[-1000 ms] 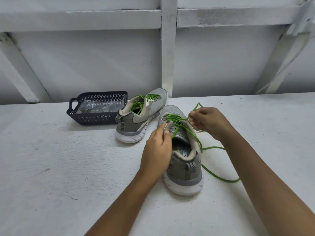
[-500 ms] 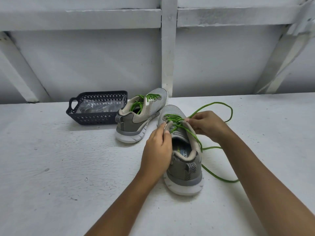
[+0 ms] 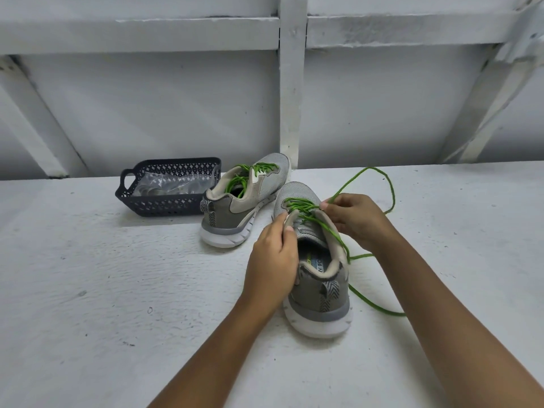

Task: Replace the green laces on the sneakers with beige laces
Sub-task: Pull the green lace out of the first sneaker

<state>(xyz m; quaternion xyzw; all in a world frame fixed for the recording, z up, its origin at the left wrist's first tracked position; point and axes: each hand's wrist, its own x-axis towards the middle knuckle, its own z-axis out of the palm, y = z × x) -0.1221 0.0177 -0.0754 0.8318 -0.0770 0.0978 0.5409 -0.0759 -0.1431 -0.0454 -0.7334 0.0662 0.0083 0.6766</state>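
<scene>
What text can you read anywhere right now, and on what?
"RY FO": insole of the near sneaker, rest hidden.
Green mark beside it: too blurred to read.
Far sneaker, basket: no text seen.

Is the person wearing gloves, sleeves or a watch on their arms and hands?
No. The left hand and right hand are bare, with no gloves or rings in view. The left forearm and right forearm are bare too: no sleeve, watch or bracelet shows up to the picture's edge.

A dark perforated basket [image 3: 164, 206] sits on the white table [image 3: 117, 290].
</scene>
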